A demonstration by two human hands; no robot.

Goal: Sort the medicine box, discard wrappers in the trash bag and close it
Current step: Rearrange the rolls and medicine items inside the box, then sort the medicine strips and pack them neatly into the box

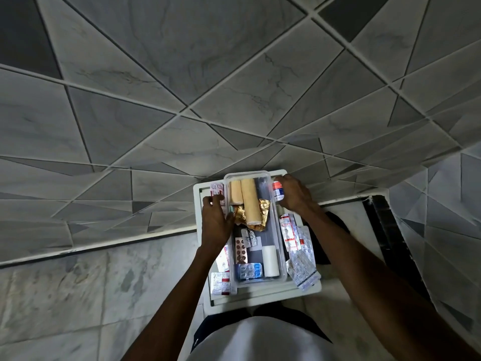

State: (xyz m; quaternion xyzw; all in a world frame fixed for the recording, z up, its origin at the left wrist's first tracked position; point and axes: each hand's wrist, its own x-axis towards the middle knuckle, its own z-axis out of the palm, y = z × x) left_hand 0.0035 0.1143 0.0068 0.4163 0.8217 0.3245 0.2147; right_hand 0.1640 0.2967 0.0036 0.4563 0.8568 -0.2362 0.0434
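The clear medicine box (256, 225) stands low in the frame's centre. The left hand (216, 217) pinches a pill strip (218, 192) beside it; the right hand (294, 195) closes around a small bottle (278, 191).

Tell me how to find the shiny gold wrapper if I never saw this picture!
Look for the clear plastic box on the white stand, low in the middle of the view. The gold wrapper lies inside, partly under the long tan bandage roll, right beside the left hand. It is the only crumpled, golden thing there; everything around it is flat silver pill strips or smooth rolls.
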